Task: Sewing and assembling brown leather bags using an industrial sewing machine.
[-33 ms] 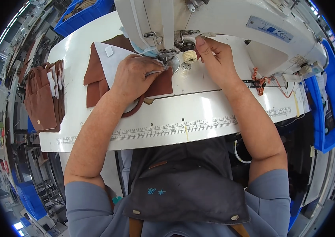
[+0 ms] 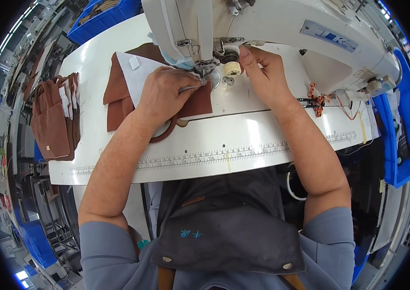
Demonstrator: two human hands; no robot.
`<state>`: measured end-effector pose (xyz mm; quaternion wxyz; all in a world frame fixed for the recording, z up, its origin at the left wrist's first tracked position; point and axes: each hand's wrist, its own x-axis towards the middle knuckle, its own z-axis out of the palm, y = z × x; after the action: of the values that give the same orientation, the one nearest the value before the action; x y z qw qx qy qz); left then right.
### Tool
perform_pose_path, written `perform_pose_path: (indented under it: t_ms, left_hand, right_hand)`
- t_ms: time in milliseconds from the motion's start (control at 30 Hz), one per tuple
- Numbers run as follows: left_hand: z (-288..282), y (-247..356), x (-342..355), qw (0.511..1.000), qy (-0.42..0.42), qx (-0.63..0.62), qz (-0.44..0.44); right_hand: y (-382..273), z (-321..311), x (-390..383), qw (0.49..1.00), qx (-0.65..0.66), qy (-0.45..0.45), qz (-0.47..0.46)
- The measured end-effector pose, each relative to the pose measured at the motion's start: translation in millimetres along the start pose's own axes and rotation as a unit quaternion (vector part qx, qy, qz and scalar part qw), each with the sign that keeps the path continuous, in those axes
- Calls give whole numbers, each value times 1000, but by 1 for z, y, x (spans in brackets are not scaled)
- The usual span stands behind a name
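Note:
My left hand (image 2: pixel 166 92) has its fingers curled on the edge of white material (image 2: pixel 136 83), pressing it beside the presser foot (image 2: pixel 202 72) of the white sewing machine (image 2: pixel 277 21). Beneath lie brown fabric pieces (image 2: pixel 196 102) with a brown loop (image 2: pixel 161 137). My right hand (image 2: pixel 265 77) is closed just right of the cream knurled knob (image 2: pixel 232 69) and black dial, thumb raised alongside; whatever its fingers hold is hidden.
A stack of brown pieces (image 2: pixel 52 125) lies on the left of the white tabletop (image 2: pixel 200 130). Orange tangled cord (image 2: pixel 318 108) and dark tools lie at the right. Blue bins stand at the back left (image 2: pixel 83 30) and right (image 2: pixel 396 171).

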<state>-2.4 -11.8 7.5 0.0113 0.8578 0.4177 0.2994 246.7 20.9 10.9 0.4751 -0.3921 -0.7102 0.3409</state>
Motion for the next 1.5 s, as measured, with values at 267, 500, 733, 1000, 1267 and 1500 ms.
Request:
perform_pose_path:
  t_ms: [267,500,733,1000,1267,1500]
  left_hand:
    - [-21,45,-3,986,-91,98,-101]
    - [-90,51,-37,978,-133,-116,-113]
    - [-157,4,-131,832,76,-389,-388]
    - [-111,4,-215,600,326,-505,-528]
    - [-112,47,-213,636,279,-501,-516]
    - [-121,132,-160,987,53,43,-146]
  right_hand:
    - [12,0,2,984,-160,-5,-85]
    - [23,1,-5,988,-137,-52,-57]
    - [-23,18,-40,970,-79,-227,-40]
    - [-63,62,-88,889,314,-277,186]
    - [-66,76,-90,922,250,-211,209]
    - [-78,81,-79,913,258,-140,284]
